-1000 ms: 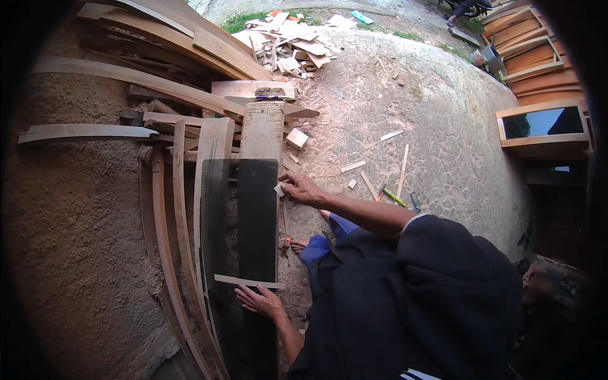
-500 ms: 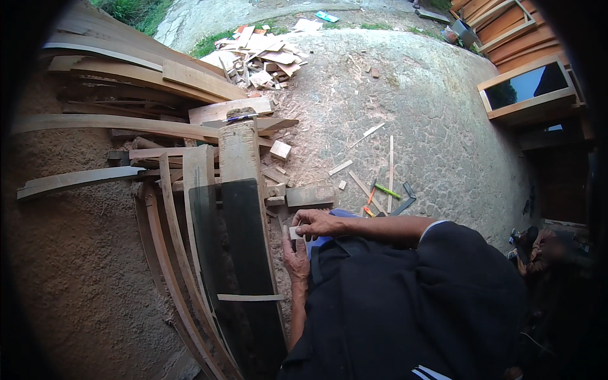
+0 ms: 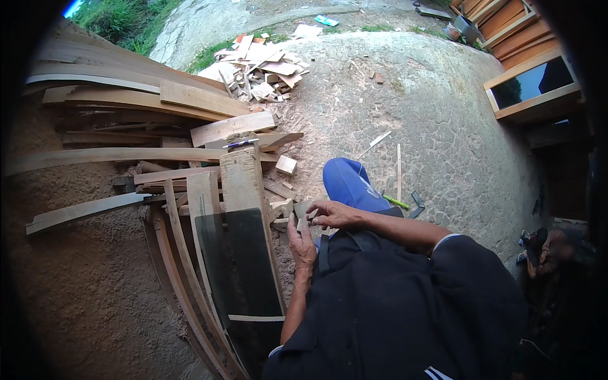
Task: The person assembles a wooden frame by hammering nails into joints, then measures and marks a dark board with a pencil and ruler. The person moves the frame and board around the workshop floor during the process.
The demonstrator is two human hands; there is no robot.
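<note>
**Both hands meet on a small wood block**

While I crouch over the long plank (image 3: 244,253) with its dark sheet (image 3: 237,266), my arms bend in toward each other. My right forearm reaches in from three o'clock, and my right hand (image 3: 334,214) curls its fingers closed over a small wood block (image 3: 303,218). My left forearm rises from six o'clock beside the plank; my left hand (image 3: 303,244) sits just below the block, fingers folded up against it. The block lies right of the plank, at nine o'clock from my blue-clad knee (image 3: 349,183).
</note>
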